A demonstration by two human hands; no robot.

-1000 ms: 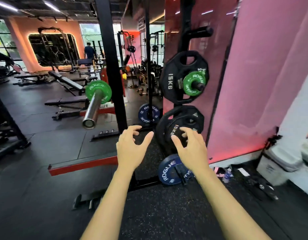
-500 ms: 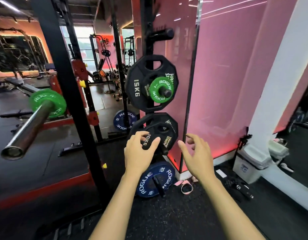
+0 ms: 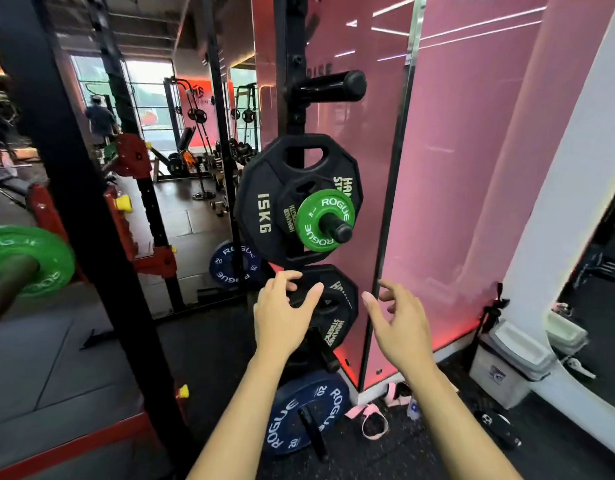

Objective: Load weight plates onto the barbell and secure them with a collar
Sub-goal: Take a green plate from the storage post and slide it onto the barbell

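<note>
A plate rack post (image 3: 287,98) stands in front of me. Its middle peg carries a black 15 kg plate (image 3: 264,202), a smaller black plate and a small green plate (image 3: 316,223). On the peg below hangs a black plate (image 3: 337,306). My left hand (image 3: 281,317) is spread over its left edge, fingers relaxed, holding nothing. To the right of this plate my right hand (image 3: 399,323) hovers open and apart from it. A blue 20 plate (image 3: 306,414) sits on the lowest peg. At the far left the barbell sleeve (image 3: 4,289) bears a green plate (image 3: 39,258).
A black rack upright (image 3: 91,237) stands between me and the barbell. A pink glass wall (image 3: 472,168) is right behind the plates. Pink straps (image 3: 371,420) lie on the floor, with a white bin (image 3: 510,365) at the right. A person stands far off at the back left.
I have come closer to the plate rack, which now fills more of the view. Both hands stay raised and open; the left has reached the lower black plate's edge.
</note>
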